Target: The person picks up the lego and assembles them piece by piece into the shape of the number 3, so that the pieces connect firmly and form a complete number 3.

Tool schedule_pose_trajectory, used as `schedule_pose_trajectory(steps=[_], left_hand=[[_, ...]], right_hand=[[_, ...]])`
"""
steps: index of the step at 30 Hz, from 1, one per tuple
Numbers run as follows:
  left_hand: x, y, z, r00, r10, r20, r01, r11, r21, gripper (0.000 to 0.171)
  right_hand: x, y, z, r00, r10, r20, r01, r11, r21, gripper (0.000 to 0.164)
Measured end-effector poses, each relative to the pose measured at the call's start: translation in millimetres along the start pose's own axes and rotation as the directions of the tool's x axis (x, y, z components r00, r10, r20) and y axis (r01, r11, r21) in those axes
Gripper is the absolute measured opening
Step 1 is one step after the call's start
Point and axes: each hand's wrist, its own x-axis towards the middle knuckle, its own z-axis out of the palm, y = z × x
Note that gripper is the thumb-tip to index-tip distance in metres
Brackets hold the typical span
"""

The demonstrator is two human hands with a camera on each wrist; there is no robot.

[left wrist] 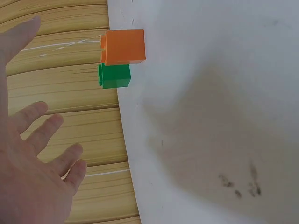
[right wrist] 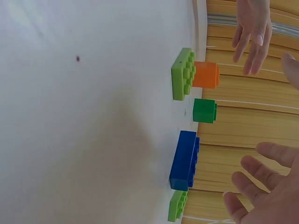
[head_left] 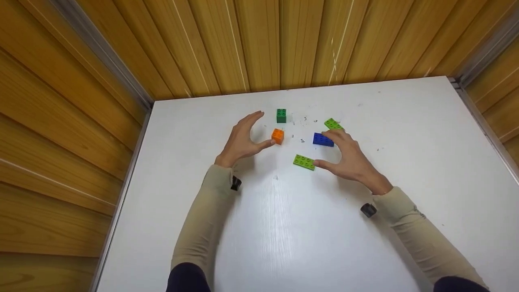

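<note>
My left hand (head_left: 242, 140) hovers over the table with thumb and fingers spread, holding nothing. Nearest to its thumb is an orange building block (head_left: 277, 136); a dark green block (head_left: 281, 115) stands behind that. On the right, my right hand (head_left: 349, 157) is also spread and holds nothing. A blue block (head_left: 322, 139) lies by its fingers, partly covered by them in the head view. By the right thumb is a flat light green block (head_left: 303, 162). Another light green block (head_left: 332, 123) lies just beyond the right fingers. In the right wrist view, the right fingers (right wrist: 266, 186) stand apart from the blocks.
The blocks lie on a white table (head_left: 284, 227) with small dark marks. Wood-patterned walls (head_left: 259, 44) stand along its back and left side, with grey metal rails at the corners. A small black device (head_left: 368, 209) sits at the right wrist, another (head_left: 236, 183) at the left.
</note>
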Motion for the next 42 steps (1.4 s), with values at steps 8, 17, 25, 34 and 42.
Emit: schedule_pose_trajectory(steps=[8, 17, 25, 34, 42], left_hand=[[3.7, -1.1, 14.9, 0.998, -0.031, 0.058, 0.034, 0.998, -0.055, 0.093], [10.1, -3.3, 28.5, 0.989, -0.079, 0.128, 0.096, 0.986, -0.136, 0.090], [19.9, -4.8, 36.5, 0.977, -0.121, 0.176, 0.152, 0.972, -0.177, 0.091], [23.6, -12.1, 42.5, 0.966, -0.164, 0.199, 0.212, 0.946, -0.247, 0.077], [24.7, -15.9, 46.3, 0.974, -0.116, 0.193, 0.168, 0.946, -0.279, 0.066]], right_hand=[[-2.9, 3.0, 14.0, 0.996, 0.051, 0.069, -0.054, 0.998, 0.038, 0.095], [-2.0, 7.4, 22.4, 0.992, 0.041, 0.119, -0.049, 0.996, 0.068, 0.096], [2.0, 15.6, 32.0, 0.996, -0.010, 0.085, -0.004, 0.988, 0.157, 0.089], [3.1, 19.1, 39.7, 0.995, 0.018, 0.095, -0.037, 0.977, 0.210, 0.075], [4.0, 21.5, 44.7, 0.997, 0.028, 0.066, -0.040, 0.980, 0.195, 0.067]])
